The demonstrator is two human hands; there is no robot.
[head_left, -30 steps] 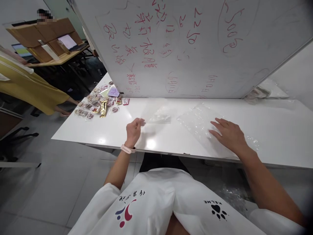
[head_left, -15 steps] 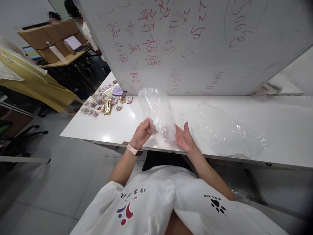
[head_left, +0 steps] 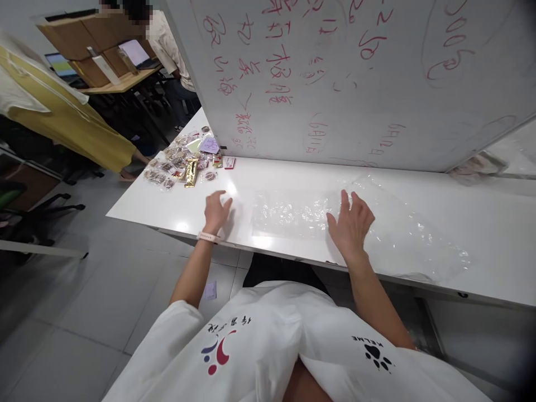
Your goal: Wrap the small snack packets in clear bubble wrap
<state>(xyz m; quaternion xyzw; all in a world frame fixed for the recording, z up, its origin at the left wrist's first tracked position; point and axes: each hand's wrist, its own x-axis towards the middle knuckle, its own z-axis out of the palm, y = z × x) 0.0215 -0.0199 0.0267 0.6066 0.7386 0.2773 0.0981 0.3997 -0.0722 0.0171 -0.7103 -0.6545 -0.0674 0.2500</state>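
A clear plastic bag (head_left: 288, 215) lies flat on the white table (head_left: 498, 234) in front of me. My left hand (head_left: 218, 211) hovers just left of the bag, fingers apart and holding nothing. Over the bag's right end is my right hand (head_left: 350, 223), its fingers spread; whether the fingertips touch the plastic I cannot tell. A larger clear plastic sheet or bag (head_left: 412, 234) is spread out to the right of that hand. Beyond my left hand, a gold packet (head_left: 191, 173) lies at the edge of a pile of small wrapped items (head_left: 161, 170).
A whiteboard (head_left: 268, 111) with red writing stands along the table's back. A small red-and-white box (head_left: 229, 162) and a purple paper (head_left: 209, 145) lie near the pile. On the floor is a purple packet (head_left: 210, 290). Someone in a yellow skirt (head_left: 92, 134) stands at left.
The bag that was held upright between both hands now lies flat on the table. Both hands have let go and moved apart. A purple packet now shows on the floor.
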